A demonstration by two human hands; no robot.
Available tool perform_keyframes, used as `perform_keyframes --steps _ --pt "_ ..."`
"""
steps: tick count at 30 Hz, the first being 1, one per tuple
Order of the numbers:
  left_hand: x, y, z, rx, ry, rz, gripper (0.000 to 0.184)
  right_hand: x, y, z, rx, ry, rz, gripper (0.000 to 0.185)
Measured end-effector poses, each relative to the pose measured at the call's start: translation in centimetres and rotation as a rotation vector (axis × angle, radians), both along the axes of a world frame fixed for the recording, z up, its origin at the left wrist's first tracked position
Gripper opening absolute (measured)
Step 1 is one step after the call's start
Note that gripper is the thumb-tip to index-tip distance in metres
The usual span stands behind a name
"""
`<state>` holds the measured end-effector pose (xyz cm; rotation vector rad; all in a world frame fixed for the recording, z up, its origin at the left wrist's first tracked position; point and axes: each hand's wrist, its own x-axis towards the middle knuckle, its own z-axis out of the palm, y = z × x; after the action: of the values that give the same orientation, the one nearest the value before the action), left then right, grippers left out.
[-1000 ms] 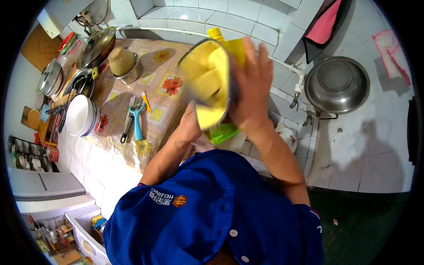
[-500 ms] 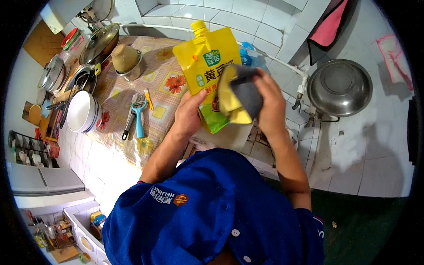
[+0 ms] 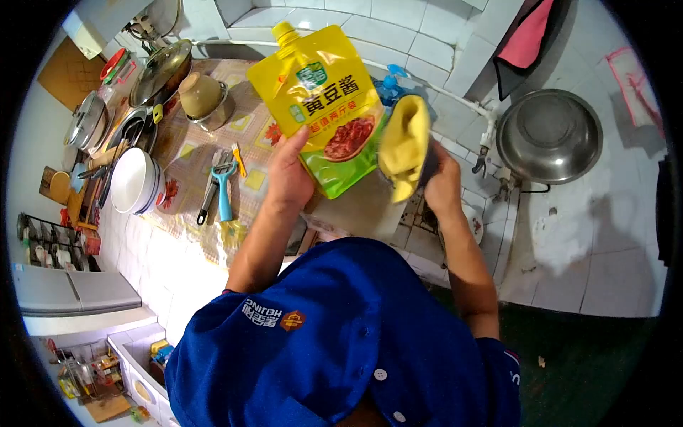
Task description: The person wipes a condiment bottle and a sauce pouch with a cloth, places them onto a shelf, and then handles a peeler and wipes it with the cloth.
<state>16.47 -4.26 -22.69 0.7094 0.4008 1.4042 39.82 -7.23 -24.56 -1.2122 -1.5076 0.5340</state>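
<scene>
My left hand [image 3: 292, 171] grips the lower left edge of a yellow and green spouted sauce pouch [image 3: 341, 92], thumb on its front. The pouch is tilted, its yellow cap at the upper left, and its printed front faces me. To its right, my right hand [image 3: 442, 178] is closed around a folded cloth [image 3: 405, 146], yellow on one side and dark grey on the other. Cloth and pouch are close together at the pouch's lower right edge; I cannot tell whether they touch. Some right-hand fingers are hidden behind the cloth.
On the patterned tablecloth [image 3: 192, 153] lie a blue peeler [image 3: 225, 192] and a brush. White bowls [image 3: 134, 181], a brown cup [image 3: 199, 95] in a metal pot, and a lidded pan [image 3: 162, 71] stand left. At right, a metal basin [image 3: 549, 135] leans near a tap [image 3: 482, 160].
My right hand has drawn the cloth right, off the pouch's front, uncovering its printed picture. The cloth now shows more of its yellow side. The pouch has shifted left and slightly up.
</scene>
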Motion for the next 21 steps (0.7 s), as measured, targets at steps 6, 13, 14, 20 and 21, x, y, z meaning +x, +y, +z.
perform_keyframes --steps 6,13,14,20,21 --pt "-0.2 -0.9 1.1 -0.062 -0.121 -0.089 0.046 -0.8 -0.4 1.3 -0.003 0.861 0.316 0.040" --pt "-0.2 -1.2 1.3 -0.065 -0.277 -0.255 0.048 -3.2 -1.7 2.4 -0.226 0.584 0.442 0.048" --pt "-0.4 -1.0 1.1 -0.065 -0.286 -0.279 0.047 -3.5 -1.7 3.0 -0.162 0.351 0.319 0.048" --pt "0.5 -0.7 1.3 -0.069 0.136 -0.127 0.039 -3.8 -0.9 2.6 0.130 0.188 -0.048 0.038" --pt "0.9 -1.0 1.3 -0.014 0.163 -0.139 0.037 -3.6 -0.5 1.4 0.160 0.213 -0.048 0.038"
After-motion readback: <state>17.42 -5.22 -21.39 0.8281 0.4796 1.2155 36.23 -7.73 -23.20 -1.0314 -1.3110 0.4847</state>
